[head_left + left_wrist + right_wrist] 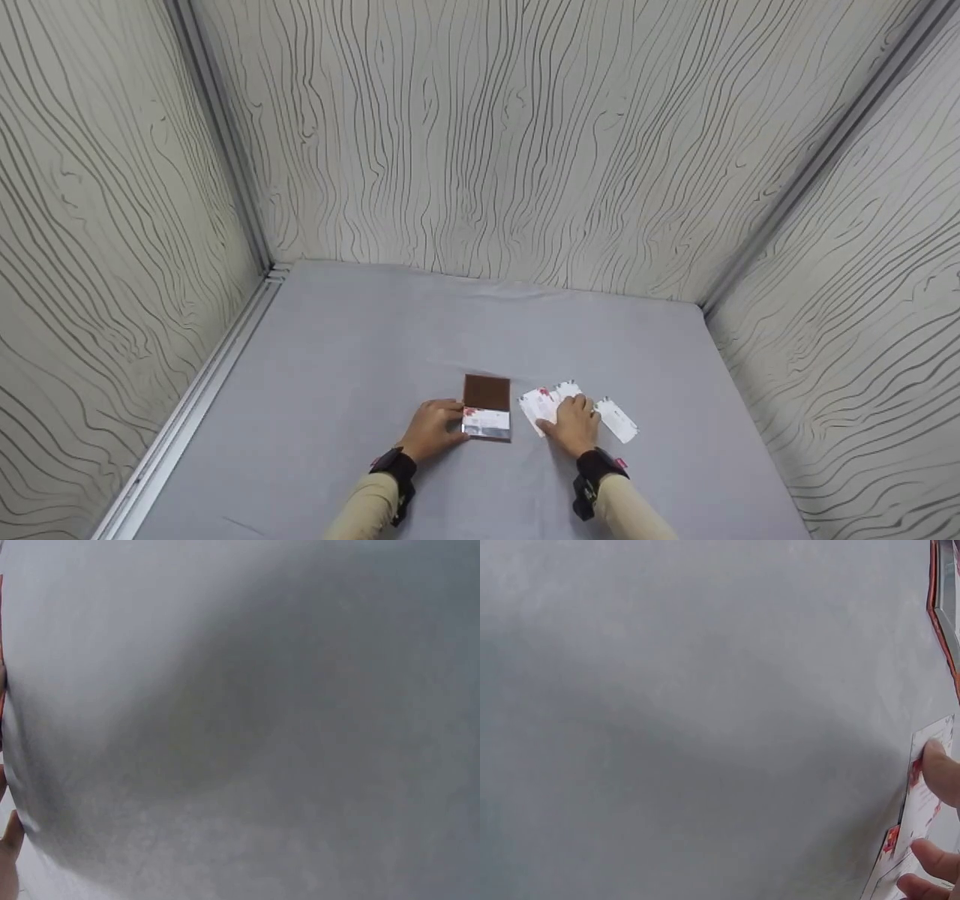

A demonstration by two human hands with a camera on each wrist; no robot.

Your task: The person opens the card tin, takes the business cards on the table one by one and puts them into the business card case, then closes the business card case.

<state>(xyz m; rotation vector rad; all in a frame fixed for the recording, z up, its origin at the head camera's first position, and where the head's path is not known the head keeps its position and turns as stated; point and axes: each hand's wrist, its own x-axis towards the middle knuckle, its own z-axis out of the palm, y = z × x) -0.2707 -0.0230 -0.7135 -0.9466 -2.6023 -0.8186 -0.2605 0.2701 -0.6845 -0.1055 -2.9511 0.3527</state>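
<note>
A brown card holder (487, 391) lies unfolded on the grey cloth, with a white and red card in its lower half beneath a clear strip. My left hand (433, 429) holds its left edge, thumb near the lower corner and fingers higher up. Only fingertips (10, 836) show in the left wrist view. To the right, my right hand (576, 426) rests over several loose white business cards (536, 405). In the right wrist view its thumb (939, 769) lies on the face of one card (924, 799), with other fingers touching the cards lower down.
One white card (617, 420) lies apart, just right of the right hand. Grey cloth (360, 337) covers the table. Patterned panels (480, 135) stand at the back and both sides, and a metal rail (187, 405) runs along the left edge.
</note>
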